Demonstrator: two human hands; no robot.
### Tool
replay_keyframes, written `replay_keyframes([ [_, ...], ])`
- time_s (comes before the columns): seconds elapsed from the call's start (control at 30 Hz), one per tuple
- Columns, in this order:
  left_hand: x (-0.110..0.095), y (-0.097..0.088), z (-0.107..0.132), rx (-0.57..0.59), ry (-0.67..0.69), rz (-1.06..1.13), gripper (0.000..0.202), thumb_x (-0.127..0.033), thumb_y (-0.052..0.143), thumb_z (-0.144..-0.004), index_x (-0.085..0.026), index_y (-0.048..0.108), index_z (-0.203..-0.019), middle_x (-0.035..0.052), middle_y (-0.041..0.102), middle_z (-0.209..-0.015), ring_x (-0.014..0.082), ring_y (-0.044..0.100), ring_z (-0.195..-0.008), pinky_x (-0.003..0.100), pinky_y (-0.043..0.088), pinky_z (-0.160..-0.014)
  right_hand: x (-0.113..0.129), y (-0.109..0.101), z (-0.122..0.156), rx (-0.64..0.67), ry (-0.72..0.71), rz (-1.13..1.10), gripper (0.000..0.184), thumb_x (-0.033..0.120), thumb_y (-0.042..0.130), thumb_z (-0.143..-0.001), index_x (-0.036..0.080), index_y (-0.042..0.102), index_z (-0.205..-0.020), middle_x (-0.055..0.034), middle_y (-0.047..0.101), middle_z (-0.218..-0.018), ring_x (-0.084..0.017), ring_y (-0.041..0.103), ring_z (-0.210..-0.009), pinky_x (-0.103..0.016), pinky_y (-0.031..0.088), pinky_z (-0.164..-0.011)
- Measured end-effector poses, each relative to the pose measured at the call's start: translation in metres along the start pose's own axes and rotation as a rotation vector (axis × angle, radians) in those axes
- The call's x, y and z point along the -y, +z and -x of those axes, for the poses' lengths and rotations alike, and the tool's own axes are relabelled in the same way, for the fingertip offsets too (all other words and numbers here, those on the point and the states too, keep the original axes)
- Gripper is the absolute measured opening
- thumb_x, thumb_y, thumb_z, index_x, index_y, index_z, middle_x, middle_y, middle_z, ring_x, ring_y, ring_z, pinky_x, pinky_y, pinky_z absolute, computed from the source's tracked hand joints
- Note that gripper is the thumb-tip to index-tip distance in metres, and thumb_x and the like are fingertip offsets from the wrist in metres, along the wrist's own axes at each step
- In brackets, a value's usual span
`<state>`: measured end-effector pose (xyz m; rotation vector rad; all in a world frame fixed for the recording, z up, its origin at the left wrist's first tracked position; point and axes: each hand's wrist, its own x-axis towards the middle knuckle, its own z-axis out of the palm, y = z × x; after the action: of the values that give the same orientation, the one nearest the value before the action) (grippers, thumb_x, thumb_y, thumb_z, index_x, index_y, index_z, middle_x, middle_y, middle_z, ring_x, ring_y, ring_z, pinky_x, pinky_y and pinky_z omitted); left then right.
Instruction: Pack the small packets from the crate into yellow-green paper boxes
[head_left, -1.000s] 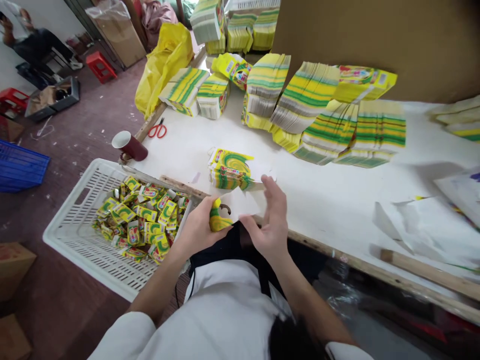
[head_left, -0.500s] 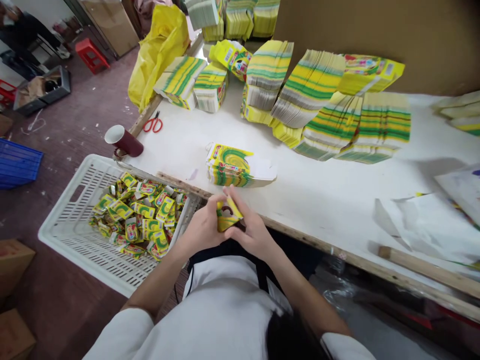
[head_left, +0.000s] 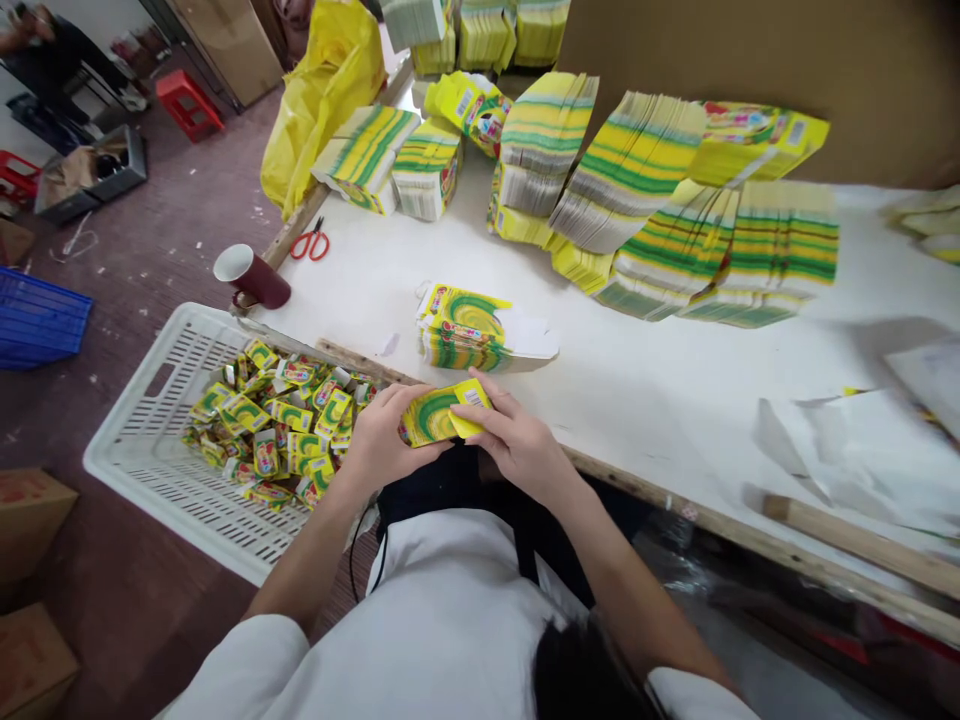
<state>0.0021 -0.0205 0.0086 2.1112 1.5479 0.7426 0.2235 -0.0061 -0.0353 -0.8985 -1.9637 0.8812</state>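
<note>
A small yellow and green printed carton is held between my two hands, just in front of the table's near edge. My left hand grips its left end. At its right end, the fingers of my right hand are closed on a yellow flap with a barcode. Beyond my hands, a stack of flat printed cartons lies on the white table. To the left, a white plastic basket contains many small yellow cartons.
Bundles of flat cartons stand along the back of the table. Red-handled scissors and a dark red mug are at its left edge. A wooden bar lies at the right. A person sits far left.
The carton has turned in my hands, from showing its open end to showing its broad printed face. My right hand has shifted to its right-end flap.
</note>
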Motion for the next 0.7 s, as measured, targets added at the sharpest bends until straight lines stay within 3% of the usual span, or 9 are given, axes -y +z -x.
replay_keyframes([
  [0.1, -0.002, 0.001, -0.003, 0.003, 0.07, -0.002, 0.054, -0.037, 0.083, -0.072, -0.021, 0.061, -0.118, 0.0066, 0.071, -0.107, 0.0236, 0.069, -0.098, 0.036, 0.055, -0.088, 0.003, -0.007, -0.001, 0.045, 0.008, 0.002, 0.027, 0.023, 0.06, -0.096, 0.023, 0.073, -0.119, -0.0148, 0.05, -0.154, -0.027, 0.058, -0.134, -0.043, 0.054, -0.106],
  [0.23, -0.008, 0.005, -0.004, -0.062, 0.075, -0.093, 0.049, -0.037, 0.079, -0.075, -0.019, 0.061, -0.117, 0.0085, 0.07, -0.106, 0.0241, 0.069, -0.098, 0.036, 0.055, -0.088, 0.011, 0.003, -0.006, -0.086, 0.098, -0.018, 0.022, 0.018, 0.066, -0.089, 0.023, 0.075, -0.108, -0.0138, 0.056, -0.147, -0.029, 0.059, -0.132, -0.045, 0.053, -0.107],
  [0.33, -0.002, -0.009, 0.003, -0.027, 0.022, -0.155, 0.05, -0.038, 0.078, -0.077, -0.02, 0.059, -0.12, 0.0083, 0.07, -0.11, 0.0246, 0.068, -0.102, 0.036, 0.054, -0.09, 0.018, 0.011, -0.013, -0.091, 0.1, -0.041, 0.049, 0.02, 0.07, -0.087, 0.021, 0.058, -0.135, -0.0168, 0.055, -0.148, -0.03, 0.052, -0.139, -0.049, 0.048, -0.112],
  [0.43, 0.024, -0.046, 0.02, 0.047, -0.108, -0.305, 0.054, -0.044, 0.077, -0.078, -0.022, 0.058, -0.124, 0.0095, 0.069, -0.115, 0.0284, 0.066, -0.108, 0.042, 0.053, -0.095, 0.019, 0.006, -0.029, -0.072, 0.052, 0.01, 0.072, 0.028, 0.072, -0.088, 0.023, 0.038, -0.151, -0.0167, 0.053, -0.148, -0.03, 0.054, -0.135, -0.05, 0.05, -0.11],
  [0.5, 0.047, -0.072, 0.032, 0.052, -0.186, -0.476, 0.065, -0.052, 0.078, -0.075, -0.02, 0.058, -0.128, 0.0148, 0.067, -0.123, 0.0363, 0.061, -0.118, 0.053, 0.048, -0.102, 0.013, -0.003, -0.045, -0.148, 0.064, 0.132, 0.063, 0.029, 0.068, -0.091, 0.023, 0.042, -0.148, -0.0152, 0.059, -0.141, -0.031, 0.058, -0.129, -0.05, 0.05, -0.108],
  [0.57, 0.066, -0.09, 0.043, -0.016, -0.287, -0.578, 0.079, -0.06, 0.076, -0.074, -0.015, 0.053, -0.136, 0.0219, 0.061, -0.134, 0.0437, 0.053, -0.128, 0.062, 0.042, -0.107, 0.004, -0.009, -0.062, -0.219, 0.139, 0.308, 0.052, 0.025, 0.064, -0.092, 0.02, 0.049, -0.142, -0.0163, 0.064, -0.131, -0.033, 0.06, -0.122, -0.053, 0.048, -0.106],
  [0.63, 0.075, -0.094, 0.049, -0.055, -0.357, -0.515, 0.081, -0.064, 0.071, -0.077, -0.014, 0.051, -0.138, 0.0229, 0.06, -0.136, 0.0438, 0.053, -0.13, 0.064, 0.041, -0.108, -0.008, -0.011, -0.075, -0.202, 0.242, 0.466, 0.045, 0.019, 0.063, -0.091, 0.015, 0.056, -0.135, -0.019, 0.067, -0.121, -0.036, 0.061, -0.112, -0.055, 0.05, -0.1],
  [0.7, 0.072, -0.082, 0.048, -0.013, -0.38, -0.291, 0.072, -0.062, 0.068, -0.08, -0.018, 0.054, -0.136, 0.0177, 0.066, -0.131, 0.0377, 0.061, -0.124, 0.057, 0.047, -0.106, -0.018, -0.01, -0.082, -0.151, 0.301, 0.555, 0.039, 0.016, 0.062, -0.089, 0.012, 0.061, -0.128, -0.0195, 0.068, -0.111, -0.036, 0.061, -0.103, -0.054, 0.052, -0.093],
])
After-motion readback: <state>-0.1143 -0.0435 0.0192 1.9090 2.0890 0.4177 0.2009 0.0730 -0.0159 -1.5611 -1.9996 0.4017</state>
